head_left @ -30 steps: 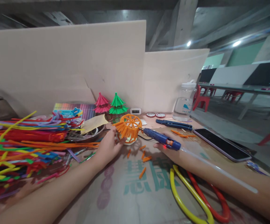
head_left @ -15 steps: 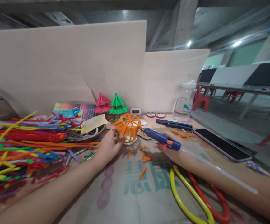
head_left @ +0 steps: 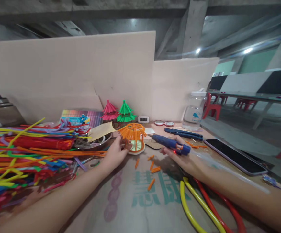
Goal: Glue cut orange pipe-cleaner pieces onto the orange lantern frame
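My left hand grips the side of an orange pipe-cleaner pavilion that stands upright on its round base on the cardboard table top. My right hand is closed round a blue hot-glue gun, its nozzle pointing left toward the pavilion and a small red light showing near the back. A clear glue stick trails from the gun along my forearm. Several short orange pipe-cleaner pieces lie on the cardboard between my hands.
A big heap of coloured pipe cleaners fills the left. Pink and green paper pavilions stand by the back board. Blue pliers, a phone, a clear bottle and yellow and red tubes lie to the right.
The orange pavilion went from tilted with its top facing me to upright on its base. The glue gun's nozzle has drawn back from it a little. The camera tipped slightly.
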Tool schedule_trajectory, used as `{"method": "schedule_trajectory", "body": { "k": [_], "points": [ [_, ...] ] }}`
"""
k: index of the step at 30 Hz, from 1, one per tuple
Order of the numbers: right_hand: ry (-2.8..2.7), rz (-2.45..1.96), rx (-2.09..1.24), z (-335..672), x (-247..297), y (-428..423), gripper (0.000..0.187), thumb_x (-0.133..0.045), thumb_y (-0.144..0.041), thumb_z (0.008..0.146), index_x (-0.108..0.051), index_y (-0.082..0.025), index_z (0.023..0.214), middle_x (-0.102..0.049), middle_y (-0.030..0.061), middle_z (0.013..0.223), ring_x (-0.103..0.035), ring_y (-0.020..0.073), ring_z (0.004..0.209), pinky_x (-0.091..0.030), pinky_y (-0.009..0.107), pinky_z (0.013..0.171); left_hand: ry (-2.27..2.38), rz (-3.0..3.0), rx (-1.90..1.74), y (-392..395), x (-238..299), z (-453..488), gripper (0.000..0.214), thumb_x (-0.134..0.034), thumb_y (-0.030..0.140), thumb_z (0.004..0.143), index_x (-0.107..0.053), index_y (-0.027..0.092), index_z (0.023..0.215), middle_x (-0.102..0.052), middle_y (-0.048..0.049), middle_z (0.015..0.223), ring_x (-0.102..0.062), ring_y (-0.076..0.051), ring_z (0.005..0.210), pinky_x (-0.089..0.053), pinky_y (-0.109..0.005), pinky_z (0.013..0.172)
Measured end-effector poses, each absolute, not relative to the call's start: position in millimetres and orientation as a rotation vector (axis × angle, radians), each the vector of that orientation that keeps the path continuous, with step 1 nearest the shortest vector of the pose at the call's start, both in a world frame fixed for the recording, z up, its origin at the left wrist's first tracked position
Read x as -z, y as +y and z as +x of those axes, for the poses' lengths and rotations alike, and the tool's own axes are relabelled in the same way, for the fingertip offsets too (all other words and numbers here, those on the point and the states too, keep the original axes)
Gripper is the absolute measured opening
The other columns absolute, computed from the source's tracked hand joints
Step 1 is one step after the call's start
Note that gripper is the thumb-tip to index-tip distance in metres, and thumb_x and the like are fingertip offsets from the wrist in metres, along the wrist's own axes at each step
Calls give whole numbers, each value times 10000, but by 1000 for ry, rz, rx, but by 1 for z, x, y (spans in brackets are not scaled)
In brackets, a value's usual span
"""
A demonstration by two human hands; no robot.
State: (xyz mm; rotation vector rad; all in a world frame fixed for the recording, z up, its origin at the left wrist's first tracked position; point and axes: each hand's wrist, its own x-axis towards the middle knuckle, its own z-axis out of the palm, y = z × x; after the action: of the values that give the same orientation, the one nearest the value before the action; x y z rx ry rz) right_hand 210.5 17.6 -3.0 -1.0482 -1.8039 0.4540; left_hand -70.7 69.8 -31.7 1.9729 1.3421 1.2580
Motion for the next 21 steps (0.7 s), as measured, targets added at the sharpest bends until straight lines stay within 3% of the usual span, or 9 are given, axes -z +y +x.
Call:
{"method": "schedule_trajectory", "body": {
  "k": [5,9,11,15,21],
  "points": [
    [-1791,-1179,-546,223,-15,60,387,-483,-527,905,-666,-195,828,-729,68,879,-672,218,892,-498,325,820,1319,2037,-1238,67,34,-69,395,-646,405,804,-543,173,1106,-690,-124,1090,-677,-263,983,-554,-409,835],
    [-1789,-1439,-464,224,-26,122,386,-591,-541,818,-711,-178,872,-738,63,865,-671,215,806,-482,282,692,1309,2051,-1228,69,37,-70,437,-629,414,821,-536,172,1173,-666,-141,1181,-661,-287,1063,-530,-446,915],
    [-1788,-1512,-434,218,-26,149,359,-673,-511,758,-717,-160,819,-716,61,743,-656,218,713,-451,275,618,1294,2041,-1249,70,37,-71,454,-618,422,830,-526,171,1196,-654,-144,1216,-649,-289,1099,-516,-448,949],
    [-1821,-1585,-404,199,-11,185,312,-696,-458,765,-717,-148,797,-695,57,688,-638,203,682,-408,251,559,1274,2052,-1253,67,34,-71,491,-610,444,836,-511,173,1234,-643,-143,1249,-631,-287,1140,-506,-440,974],
    [-1955,-1629,-399,187,19,210,348,-720,-428,774,-720,-104,900,-718,78,731,-665,207,709,-433,239,575,1382,2125,-1146,61,30,-67,414,-609,402,830,-537,175,1169,-708,-112,1070,-689,-265,966,-542,-417,871]
  ]
}}
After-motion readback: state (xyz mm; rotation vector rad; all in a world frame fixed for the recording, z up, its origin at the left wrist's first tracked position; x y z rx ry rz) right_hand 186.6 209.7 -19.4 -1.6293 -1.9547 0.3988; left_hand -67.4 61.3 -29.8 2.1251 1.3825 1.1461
